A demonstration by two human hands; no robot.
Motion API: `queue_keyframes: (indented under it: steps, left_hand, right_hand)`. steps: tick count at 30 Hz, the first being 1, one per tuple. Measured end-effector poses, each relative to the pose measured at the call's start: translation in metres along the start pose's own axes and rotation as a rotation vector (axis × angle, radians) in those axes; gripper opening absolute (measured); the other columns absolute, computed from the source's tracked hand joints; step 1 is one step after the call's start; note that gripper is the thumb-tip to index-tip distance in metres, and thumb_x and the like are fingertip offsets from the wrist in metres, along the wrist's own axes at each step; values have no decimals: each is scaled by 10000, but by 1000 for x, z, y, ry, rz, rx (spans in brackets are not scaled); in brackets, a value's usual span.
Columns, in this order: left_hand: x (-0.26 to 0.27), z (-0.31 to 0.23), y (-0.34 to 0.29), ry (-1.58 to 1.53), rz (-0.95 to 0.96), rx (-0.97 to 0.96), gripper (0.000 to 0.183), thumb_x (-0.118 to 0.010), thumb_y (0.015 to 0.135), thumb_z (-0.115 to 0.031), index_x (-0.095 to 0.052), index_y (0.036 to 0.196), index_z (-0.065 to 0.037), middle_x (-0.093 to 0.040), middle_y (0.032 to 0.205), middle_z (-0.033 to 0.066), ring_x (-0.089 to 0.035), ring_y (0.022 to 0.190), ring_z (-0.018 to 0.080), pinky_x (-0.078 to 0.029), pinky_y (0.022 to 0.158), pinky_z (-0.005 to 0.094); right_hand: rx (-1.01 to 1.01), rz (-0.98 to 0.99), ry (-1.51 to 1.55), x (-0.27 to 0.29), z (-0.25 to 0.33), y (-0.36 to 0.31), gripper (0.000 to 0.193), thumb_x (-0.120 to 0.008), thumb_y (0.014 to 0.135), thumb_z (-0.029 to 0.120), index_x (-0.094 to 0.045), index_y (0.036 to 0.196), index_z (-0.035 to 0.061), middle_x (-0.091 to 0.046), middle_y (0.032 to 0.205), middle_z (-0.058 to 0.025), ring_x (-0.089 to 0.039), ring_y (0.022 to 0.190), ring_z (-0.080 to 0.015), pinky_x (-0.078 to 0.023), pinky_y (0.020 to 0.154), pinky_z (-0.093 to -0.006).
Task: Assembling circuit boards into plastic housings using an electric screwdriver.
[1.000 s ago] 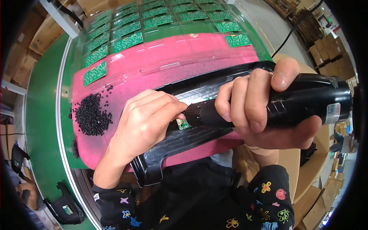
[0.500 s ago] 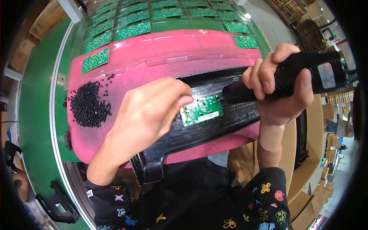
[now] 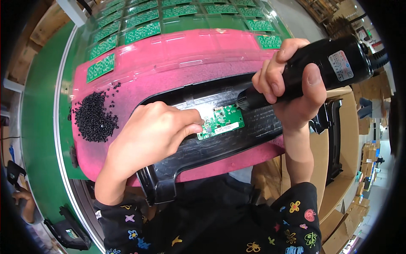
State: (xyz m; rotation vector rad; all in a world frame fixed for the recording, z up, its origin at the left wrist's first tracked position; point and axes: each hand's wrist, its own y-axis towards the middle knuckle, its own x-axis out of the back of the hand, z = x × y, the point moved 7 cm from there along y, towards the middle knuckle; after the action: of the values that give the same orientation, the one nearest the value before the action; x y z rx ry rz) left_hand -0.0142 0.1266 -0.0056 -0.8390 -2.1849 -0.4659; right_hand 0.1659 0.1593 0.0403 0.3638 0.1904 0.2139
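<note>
Along the board (image 3: 224, 122), the screwdriver (image 3: 321, 57) moved rightward.

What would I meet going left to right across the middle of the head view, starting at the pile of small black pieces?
Pile of small black pieces → left hand → green circuit board → right hand → open cardboard box.

The left hand (image 3: 148, 133) hides part of the black housing (image 3: 259, 129); the frame's upper edge crops the clear tray (image 3: 197, 63).
</note>
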Motion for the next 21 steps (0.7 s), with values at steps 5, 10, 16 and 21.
queue_keyframes:
  steps: [5,10,16,21]
  left_hand:
    - [-5,9,-2,-56,15,50,109,-654,870,-204,-661,842,-99,-591,616,145,-609,625,359,-473,530,442]
    - [-2,5,-3,-18,40,91,115,-660,865,-218,-664,846,-105,-587,608,139,-607,612,349,-461,509,432]
    - [-3,5,-4,2,41,83,121,-659,867,-227,-662,843,-108,-582,601,136,-600,601,349,-451,497,428]
    - [-4,7,-2,53,98,103,128,-672,863,-215,-726,922,-115,-669,702,103,-625,610,319,-487,538,372]
  right_hand:
    - [-12,-3,-46,-4,-1,2,419,-484,930,455,-488,1023,46,-440,568,-14,-371,426,-98,-338,474,-266]
    - [-51,-100,-80,-5,-1,3,403,-481,926,440,-489,1021,49,-430,561,-10,-363,426,-94,-330,473,-258]
    - [-75,-6,-74,-9,-8,0,427,-494,919,448,-483,1049,42,-421,563,-6,-368,432,-92,-328,472,-252]
    - [31,13,-79,-11,-4,-3,457,-508,915,460,-480,1075,33,-431,569,-9,-373,430,-93,-339,473,-262]
